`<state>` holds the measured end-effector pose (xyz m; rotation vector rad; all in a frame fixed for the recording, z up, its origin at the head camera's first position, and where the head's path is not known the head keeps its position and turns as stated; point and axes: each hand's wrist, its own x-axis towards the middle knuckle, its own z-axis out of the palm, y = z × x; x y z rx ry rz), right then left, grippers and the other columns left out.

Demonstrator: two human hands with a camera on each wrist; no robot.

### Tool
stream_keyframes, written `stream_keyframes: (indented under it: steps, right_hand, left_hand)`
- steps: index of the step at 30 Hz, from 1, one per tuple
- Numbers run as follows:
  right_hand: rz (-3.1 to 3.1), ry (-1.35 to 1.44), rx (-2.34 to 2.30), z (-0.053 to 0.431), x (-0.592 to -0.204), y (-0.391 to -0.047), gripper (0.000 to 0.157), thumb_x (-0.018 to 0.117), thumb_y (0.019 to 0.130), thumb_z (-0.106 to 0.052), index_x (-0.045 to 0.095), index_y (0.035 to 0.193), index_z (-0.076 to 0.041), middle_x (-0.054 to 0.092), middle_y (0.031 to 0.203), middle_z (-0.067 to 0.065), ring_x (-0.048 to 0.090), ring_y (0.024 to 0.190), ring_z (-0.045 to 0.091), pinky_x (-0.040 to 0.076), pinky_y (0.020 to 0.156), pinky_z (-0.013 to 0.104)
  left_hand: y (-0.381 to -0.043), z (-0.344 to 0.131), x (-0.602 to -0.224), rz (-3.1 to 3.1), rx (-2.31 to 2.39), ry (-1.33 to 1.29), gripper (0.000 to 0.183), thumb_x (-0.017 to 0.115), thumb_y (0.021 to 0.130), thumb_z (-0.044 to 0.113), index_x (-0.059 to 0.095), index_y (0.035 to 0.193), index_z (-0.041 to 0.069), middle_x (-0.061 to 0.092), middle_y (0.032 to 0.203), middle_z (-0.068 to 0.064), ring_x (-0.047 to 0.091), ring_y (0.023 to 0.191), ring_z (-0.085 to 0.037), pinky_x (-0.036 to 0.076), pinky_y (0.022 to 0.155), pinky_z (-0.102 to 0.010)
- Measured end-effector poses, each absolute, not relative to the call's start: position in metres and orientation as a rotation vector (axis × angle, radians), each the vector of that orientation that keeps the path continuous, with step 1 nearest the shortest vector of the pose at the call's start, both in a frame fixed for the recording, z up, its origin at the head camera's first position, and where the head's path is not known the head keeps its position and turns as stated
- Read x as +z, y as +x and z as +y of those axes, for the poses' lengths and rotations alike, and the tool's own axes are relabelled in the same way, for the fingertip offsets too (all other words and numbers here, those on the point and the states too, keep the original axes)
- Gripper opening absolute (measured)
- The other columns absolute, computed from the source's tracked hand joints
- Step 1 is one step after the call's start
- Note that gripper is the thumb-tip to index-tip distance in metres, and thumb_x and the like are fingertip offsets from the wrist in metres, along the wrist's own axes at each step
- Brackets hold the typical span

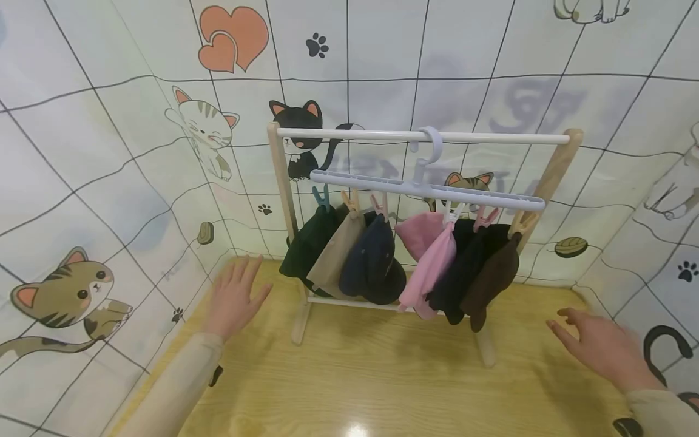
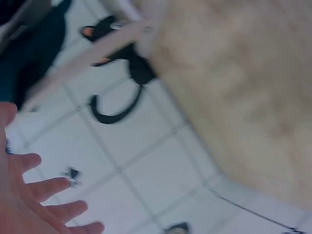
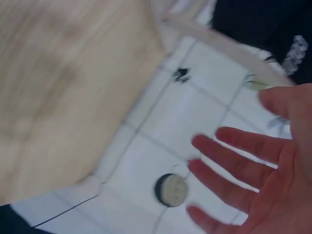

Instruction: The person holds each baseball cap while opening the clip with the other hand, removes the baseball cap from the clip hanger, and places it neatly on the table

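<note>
My left hand [image 1: 235,300] is held left of a small wooden rack, fingers spread, touching nothing. To the rack's right hovers my right hand [image 1: 603,346], also bare, its fingers loosely extended. A pale lavender clip hanger [image 1: 377,184] hooks over the rack's white bar [image 1: 349,135] and tilts down to the right. Coloured clothespins [image 1: 378,206] hold several caps under it: dark green [image 1: 308,243], beige [image 1: 337,252], navy [image 1: 368,258], pink [image 1: 431,261], black [image 1: 455,276] and brown [image 1: 494,276]. Both wrist views show outstretched fingers with nothing in them.
The rack's wooden legs [image 1: 486,346] stand on a light wood-grain tabletop [image 1: 355,376]. Grid-patterned sheeting with cartoon cats [image 1: 82,291] covers the wall behind and both sides, close beyond each hand.
</note>
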<state>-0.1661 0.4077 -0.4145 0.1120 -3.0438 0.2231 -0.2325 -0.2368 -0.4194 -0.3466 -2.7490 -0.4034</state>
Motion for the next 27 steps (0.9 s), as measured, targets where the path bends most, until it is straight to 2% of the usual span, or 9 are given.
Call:
stream_keyframes:
  steps: [1,3,7,11,16,18,22,25,27]
  right_hand:
    - [-3.051,0.134,0.244,0.404,-0.409,-0.166,0.058,0.050,0.098,-0.046,0.056,0.118,0.008,0.064,0.102,0.029,0.061,0.085,0.043,0.046,0.070,0.058]
    - [-3.052,0.175,0.308,0.395,-0.401,-0.164,0.050,0.054,0.098,-0.039,0.059,0.112,0.008,0.068,0.092,0.023,0.065,0.074,0.036,0.049,0.057,0.048]
    - [-3.030,0.206,0.389,0.377,-0.384,-0.158,0.039,0.056,0.098,-0.032,0.061,0.111,0.004,0.070,0.089,0.015,0.065,0.076,0.034,0.049,0.056,0.046]
    - [-2.959,0.273,0.392,0.358,-0.362,-0.154,0.031,0.058,0.096,-0.026,0.063,0.110,0.002,0.070,0.087,0.013,0.065,0.072,0.031,0.048,0.052,0.043]
    - [-2.828,0.358,0.284,0.333,-0.333,-0.148,0.022,0.062,0.093,-0.018,0.066,0.107,-0.001,0.071,0.082,0.011,0.062,0.061,0.025,0.040,0.043,0.032]
    - [-2.805,0.380,0.246,0.322,-0.325,-0.144,0.022,0.063,0.092,-0.018,0.066,0.107,-0.003,0.071,0.082,0.009,0.057,0.053,0.018,0.035,0.041,0.029]
    - [-2.784,0.446,0.217,0.304,-0.314,-0.138,0.022,0.065,0.090,-0.019,0.067,0.106,-0.004,0.070,0.082,0.006,0.052,0.050,0.012,0.035,0.042,0.029]
    - [-2.704,0.535,0.210,0.294,-0.309,-0.137,0.018,0.069,0.087,-0.017,0.069,0.101,-0.007,0.070,0.078,0.001,0.052,0.050,0.009,0.034,0.042,0.026]
    - [-2.678,0.576,0.222,0.287,-0.308,-0.137,0.016,0.070,0.086,-0.018,0.070,0.099,-0.010,0.069,0.077,-0.004,0.046,0.046,0.004,0.031,0.041,0.025]
  left_hand:
    - [-0.234,-0.231,-0.413,-2.725,-0.427,-0.373,0.063,0.048,0.099,0.044,0.034,0.148,0.006,0.034,0.147,-0.025,0.029,0.134,-0.046,0.022,0.104,-0.062]
    - [-0.236,-0.220,-0.400,-2.696,-0.469,-0.421,0.059,0.049,0.100,0.039,0.038,0.146,0.003,0.042,0.142,-0.025,0.041,0.126,-0.045,0.032,0.100,-0.059]
    - [-0.239,-0.198,-0.375,-2.682,-0.521,-0.471,0.054,0.047,0.101,0.038,0.044,0.140,0.002,0.051,0.133,-0.022,0.056,0.111,-0.042,0.046,0.087,-0.054]
    - [-0.247,-0.182,-0.356,-2.647,-0.578,-0.507,0.050,0.045,0.102,0.037,0.046,0.137,0.002,0.054,0.129,-0.020,0.059,0.105,-0.039,0.047,0.086,-0.052]
    - [-0.259,-0.167,-0.338,-2.608,-0.599,-0.536,0.040,0.047,0.101,0.031,0.052,0.127,0.000,0.062,0.112,-0.017,0.062,0.094,-0.035,0.048,0.083,-0.049]
    - [-0.262,-0.162,-0.334,-2.605,-0.592,-0.554,0.039,0.049,0.101,0.029,0.052,0.125,-0.002,0.063,0.110,-0.019,0.062,0.094,-0.035,0.048,0.083,-0.049]
    - [-0.268,-0.150,-0.328,-2.606,-0.622,-0.594,0.041,0.053,0.099,0.025,0.050,0.126,-0.005,0.064,0.109,-0.023,0.064,0.094,-0.037,0.049,0.084,-0.048]
    - [-0.274,-0.144,-0.327,-2.599,-0.676,-0.599,0.041,0.057,0.097,0.024,0.049,0.126,-0.004,0.065,0.102,-0.023,0.064,0.086,-0.035,0.051,0.078,-0.047]
    - [-0.279,-0.141,-0.326,-2.578,-0.715,-0.598,0.040,0.060,0.096,0.022,0.050,0.126,-0.003,0.066,0.097,-0.021,0.064,0.082,-0.033,0.051,0.074,-0.045]
